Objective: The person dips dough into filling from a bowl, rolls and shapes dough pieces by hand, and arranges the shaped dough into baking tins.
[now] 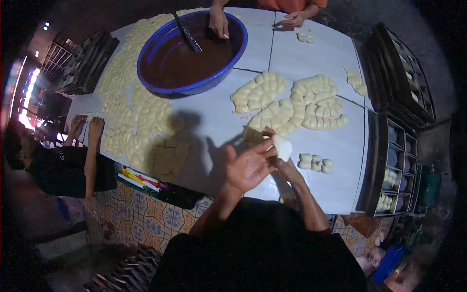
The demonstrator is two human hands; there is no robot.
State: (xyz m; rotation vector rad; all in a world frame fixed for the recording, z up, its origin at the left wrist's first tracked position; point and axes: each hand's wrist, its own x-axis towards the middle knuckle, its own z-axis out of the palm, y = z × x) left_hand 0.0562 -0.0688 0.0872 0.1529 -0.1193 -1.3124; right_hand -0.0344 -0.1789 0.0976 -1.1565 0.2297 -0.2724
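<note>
My left hand (249, 169) is turned palm up over the near side of the table, its fingers stretched out and their tips at a flattened piece of white dough (282, 147). On the other side of that dough, my right hand (288, 170) grips it, with part of the fingers hidden behind it. Just beyond both hands lie clusters of cut dough pieces (277, 117), packed in curved rows. A short row of shaped dough pieces (315, 163) sits to the right of my right hand.
A blue basin (214, 82) of brown filling holds a dark-handled spatula (187, 34); a co-worker's hand (219, 23) reaches in. Many dough pieces (131, 112) cover the table's left. Divided trays (396, 165) stand right. Another co-worker's hands (87, 125) work at left.
</note>
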